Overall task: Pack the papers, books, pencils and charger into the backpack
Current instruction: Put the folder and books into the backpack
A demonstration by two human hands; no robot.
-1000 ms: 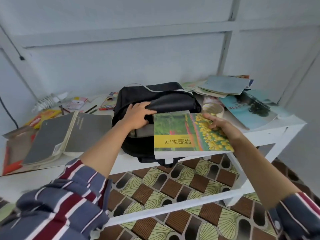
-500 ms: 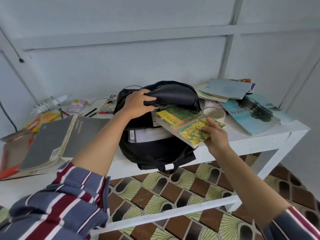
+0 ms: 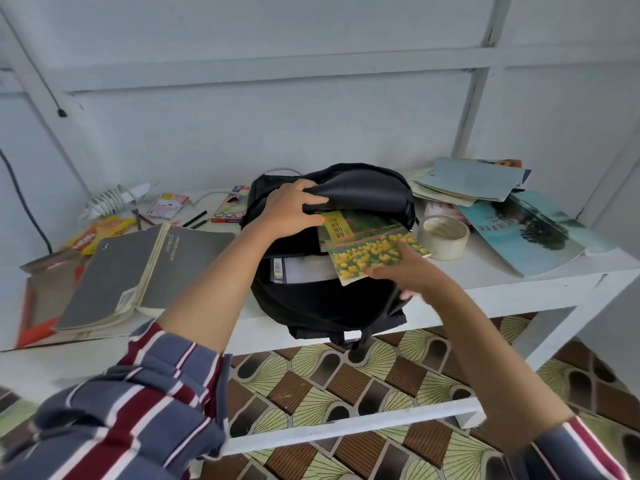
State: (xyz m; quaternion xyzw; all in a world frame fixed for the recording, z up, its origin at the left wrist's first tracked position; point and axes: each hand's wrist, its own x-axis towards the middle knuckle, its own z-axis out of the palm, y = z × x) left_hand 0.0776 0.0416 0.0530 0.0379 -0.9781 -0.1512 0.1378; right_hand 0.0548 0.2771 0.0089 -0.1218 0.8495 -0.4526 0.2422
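A: The left hand (image 3: 289,209) had the flap of the backpack (image 3: 332,251) pinched up, fingers curled tight over the black fabric, mouth held wide!

B: And the right hand (image 3: 403,271) was clamped on the near corner of the book (image 3: 367,244), far end already poking inside the opening, the rest tilted out over the rim.

A: Trouble spots?

B: Plenty, I'd say. That corner grip looked thin; a snag on the zipper edge could have twisted the book loose. Something white already sat in the pocket below, so the cover might have jammed against it.

A: And the bag hung over the edge of the table (image 3: 519,282).

B: Right, a hard shove could have tipped it toward the floor. The tape (image 3: 443,237) sat just beside the right hand too, easy to knock off.

A: Charger (image 3: 114,199), pencils (image 3: 195,220) and the big grey book (image 3: 138,268) lay unpacked at left.
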